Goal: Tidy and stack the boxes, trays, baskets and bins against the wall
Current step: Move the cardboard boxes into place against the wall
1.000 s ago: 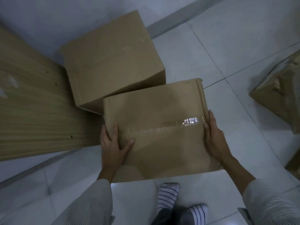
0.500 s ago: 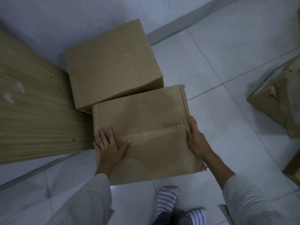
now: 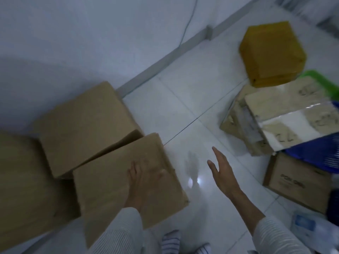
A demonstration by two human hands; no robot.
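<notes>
My left hand [image 3: 145, 180] lies flat on top of the near cardboard box [image 3: 126, 186] at about 7 o'clock, fingers [image 3: 134, 168] straight and spread, palm pressing the lid; motion blur softens them, but nothing is curled around an edge. That box sits on the floor [image 3: 183, 110] with its far corner touching a second cardboard box [image 3: 86, 125] at 9 o'clock, which stands against the wall [image 3: 73, 43]. A wooden board [image 3: 23, 180] lies just beside both at the left edge.

My right hand [image 3: 222, 171] hangs in the air over bare tile near the centre, fingers straight and slightly apart, holding nothing and touching nothing.

At 2 o'clock a yellow box [image 3: 271, 52] stands near the wall. Below it, around 3 o'clock, is a taped cardboard box [image 3: 286, 110] resting tilted on other things, with a green tray [image 3: 324, 83] behind it and a blue basket [image 3: 319, 154] under its near end. A printed carton [image 3: 295, 184] sits at 4 o'clock.
</notes>
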